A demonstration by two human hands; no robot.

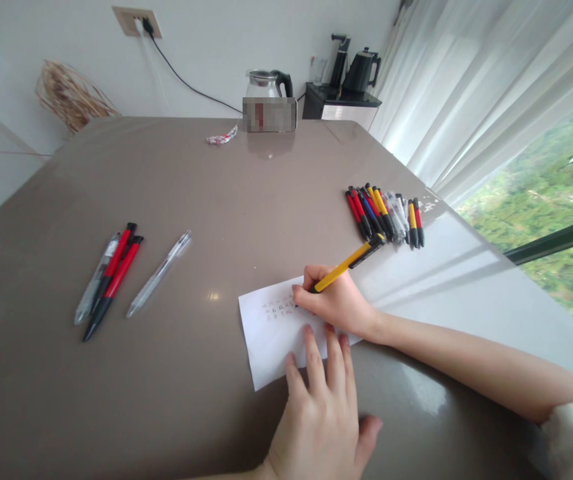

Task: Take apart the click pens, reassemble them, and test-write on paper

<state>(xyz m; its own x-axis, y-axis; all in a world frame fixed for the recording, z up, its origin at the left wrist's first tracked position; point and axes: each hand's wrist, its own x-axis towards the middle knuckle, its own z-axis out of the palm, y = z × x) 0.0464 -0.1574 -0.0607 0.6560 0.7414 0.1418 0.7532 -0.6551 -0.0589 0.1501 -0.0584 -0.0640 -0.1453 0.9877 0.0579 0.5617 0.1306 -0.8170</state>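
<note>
My right hand [343, 303] is closed around a yellow and black pen [346, 265]. The pen leans up to the right, its tip low over a white sheet of paper [261, 353]. Small handwritten characters in red and dark ink stand in short rows on the upper part of the sheet. Below them, my left hand [316, 413] lies palm down with its fingers spread, fingertips on the sheet's lower part and the thumb out to the right. Part of the paper is hidden under both hands.
Two red and black pens [121, 270] and a clear pen [97, 283] lie at the left, another clear pen [160, 273] beside them. A row of several mixed pens [383, 212] lies at the right. A glass kettle [263, 83] and a blurred box [269, 115] are at the far edge.
</note>
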